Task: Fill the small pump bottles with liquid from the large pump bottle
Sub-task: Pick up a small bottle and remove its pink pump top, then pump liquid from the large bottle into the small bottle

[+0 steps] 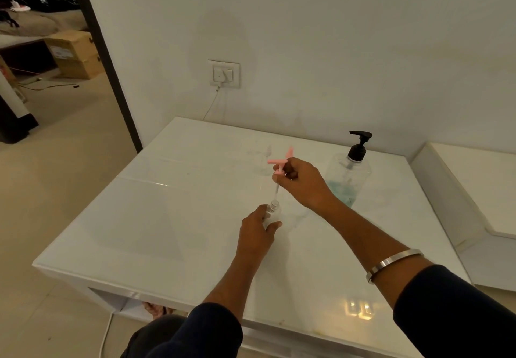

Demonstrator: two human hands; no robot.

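My left hand [258,229] grips a small clear bottle [273,212] standing on the white table [167,218]; its neck is open. Above it my right hand [303,182] pinches a pink pump head [280,163], lifted clear of the bottle, with its thin dip tube hanging down towards the neck. Another small clear bottle [265,162], faint against the table, stands farther back behind the pink pump. The large clear pump bottle [349,179] with a black pump and some blue liquid at its bottom stands to the right, just behind my right wrist.
The table stands against a white wall with a socket plate [224,74] and a cable hanging from it. A second white surface [474,190] adjoins on the right. An open doorway at the left shows cardboard boxes [75,53] on the floor.
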